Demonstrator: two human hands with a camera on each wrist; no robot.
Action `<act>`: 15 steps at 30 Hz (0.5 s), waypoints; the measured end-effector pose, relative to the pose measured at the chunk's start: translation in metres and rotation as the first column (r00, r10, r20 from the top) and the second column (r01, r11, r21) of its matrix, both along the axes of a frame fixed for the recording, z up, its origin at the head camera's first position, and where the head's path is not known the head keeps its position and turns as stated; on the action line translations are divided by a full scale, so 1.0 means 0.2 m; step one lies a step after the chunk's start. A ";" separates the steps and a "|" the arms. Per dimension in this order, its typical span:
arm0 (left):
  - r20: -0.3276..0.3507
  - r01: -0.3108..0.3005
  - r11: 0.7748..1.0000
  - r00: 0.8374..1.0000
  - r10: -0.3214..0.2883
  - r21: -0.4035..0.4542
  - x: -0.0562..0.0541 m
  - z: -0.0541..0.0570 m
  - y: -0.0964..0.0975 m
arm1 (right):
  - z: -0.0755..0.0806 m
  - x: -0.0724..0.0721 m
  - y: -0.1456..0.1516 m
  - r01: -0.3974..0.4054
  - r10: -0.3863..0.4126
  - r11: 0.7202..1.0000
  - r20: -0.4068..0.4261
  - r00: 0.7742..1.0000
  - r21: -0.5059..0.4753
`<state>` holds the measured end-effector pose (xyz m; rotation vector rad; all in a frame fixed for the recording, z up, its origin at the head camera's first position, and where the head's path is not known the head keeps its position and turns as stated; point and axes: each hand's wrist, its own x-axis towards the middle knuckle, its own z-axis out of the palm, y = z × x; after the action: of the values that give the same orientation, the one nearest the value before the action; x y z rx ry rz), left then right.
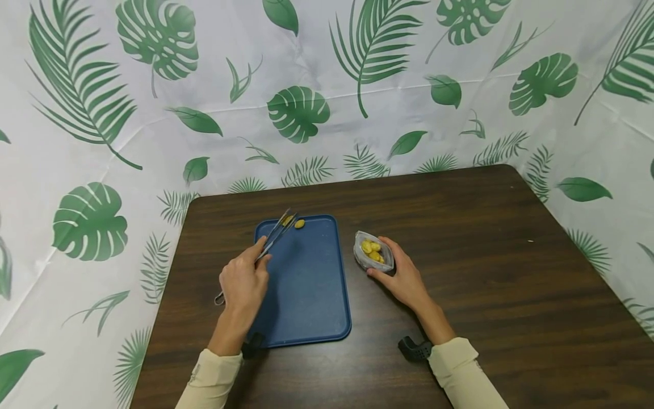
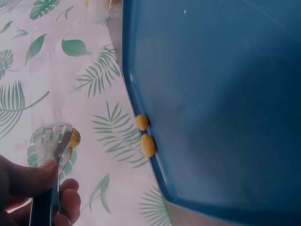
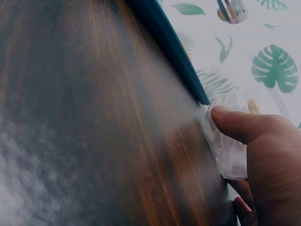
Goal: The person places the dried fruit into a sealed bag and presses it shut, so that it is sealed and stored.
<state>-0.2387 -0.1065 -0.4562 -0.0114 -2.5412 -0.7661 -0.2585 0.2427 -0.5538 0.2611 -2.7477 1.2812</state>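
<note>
My left hand [image 1: 245,281] grips a pair of metal tongs [image 1: 278,232] above the far left part of a blue tray [image 1: 309,284]. In the left wrist view, a small yellow-brown rounded piece [image 2: 75,138] shows at the ends of the tongs. Two similar oval pieces [image 2: 147,145] lie side by side along the tray's far edge; their exact kind is unclear. Right of the tray, my right hand [image 1: 406,278] holds a clear plastic bag [image 1: 360,257], its thumb and fingers around the side. Through the bag's open top, several yellow pieces [image 1: 374,255] are visible.
The tray lies on a dark wood-grain table [image 1: 460,238]. Behind the table hangs a white cloth [image 1: 230,142] printed with green leaves. A black wrist device [image 1: 415,349] is worn near the right sleeve, and another [image 1: 252,345] near the left.
</note>
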 end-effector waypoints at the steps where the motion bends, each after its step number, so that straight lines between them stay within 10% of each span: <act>1: 0.001 0.003 1.000 1.000 -0.003 0.003 0.00 0.00 0.01 | 0.00 0.00 0.00 0.000 0.000 1.000 0.001 1.000 0.000; 15: -0.011 0.064 0.998 0.998 -0.064 0.010 0.01 -0.01 0.10 | 0.00 -0.01 0.00 0.001 -0.001 1.000 0.000 1.000 -0.006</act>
<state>-0.2364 -0.0864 -0.4583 -0.0940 -2.5372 -0.8021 -0.2595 0.2428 -0.5548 0.2600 -2.7431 1.2890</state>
